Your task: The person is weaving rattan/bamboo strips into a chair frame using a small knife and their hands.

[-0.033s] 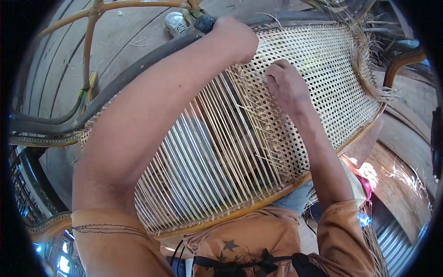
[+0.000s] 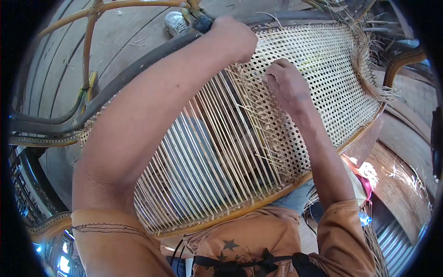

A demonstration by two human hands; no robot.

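A large curved panel of woven cane [image 2: 332, 78] lies across my lap in a rattan frame [image 2: 258, 205]. Its right part is closely woven with open holes. Across the left part run bare parallel cane strands [image 2: 194, 161], with rough loose ends where the weave stops. My left hand [image 2: 236, 39] is bent over the far edge, by the end of the weave; its fingers are hidden behind it. My right hand [image 2: 287, 85] rests on the woven part near that boundary, fingers curled and pressed together at the surface. What they pinch is too small to make out.
A bundle of loose cane fibres [image 2: 362, 69] hangs along the panel's right end. A dark curved rail [image 2: 152, 62] follows the far edge, with rattan poles [image 2: 90, 46] beyond. A white shoe [image 2: 176, 23] shows on the plank floor [image 2: 124, 37].
Almost nothing differs; my left hand and forearm have shifted very slightly to the left. My right hand stays at the same spot on the weave.
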